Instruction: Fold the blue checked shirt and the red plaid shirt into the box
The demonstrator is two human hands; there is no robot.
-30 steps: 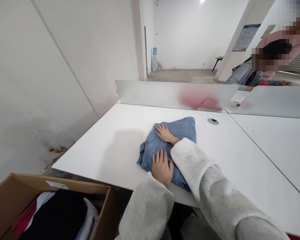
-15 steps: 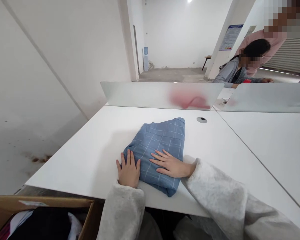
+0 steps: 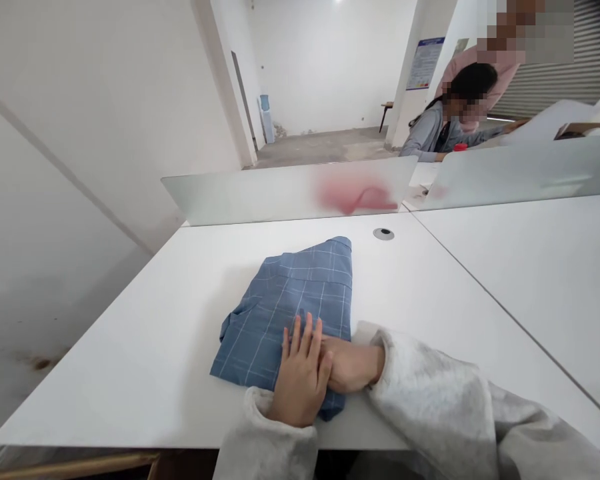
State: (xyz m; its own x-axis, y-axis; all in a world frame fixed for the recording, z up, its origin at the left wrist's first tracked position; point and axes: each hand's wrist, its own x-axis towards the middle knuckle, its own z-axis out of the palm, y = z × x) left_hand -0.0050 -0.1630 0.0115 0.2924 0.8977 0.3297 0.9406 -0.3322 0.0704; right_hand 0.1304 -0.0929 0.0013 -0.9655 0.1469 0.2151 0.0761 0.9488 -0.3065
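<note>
A folded blue garment with thin white checks (image 3: 285, 293) lies on the white table (image 3: 155, 373) in front of me. My left hand (image 3: 303, 373) rests on its near right part, fingers stretched out and pointing away from me. Beside it and partly beneath it is my right hand (image 3: 353, 363), coming in from the right over the cloth's right edge. The left hand covers the right hand's fingers, so I cannot see whether they grip the cloth. Both wrists are in light grey fuzzy sleeves.
A frosted divider (image 3: 260, 193) runs along the table's far edge, with a red blurred shape behind it. A cable hole (image 3: 383, 234) sits near the back. Beyond, a person in grey (image 3: 430, 130) sits by another in pink. A cardboard box edge (image 3: 105, 463) shows at lower left.
My left hand has moved right from the garment's left edge, over to my right hand. The garment's near left corner now lies uncovered. The view has turned slightly right.
</note>
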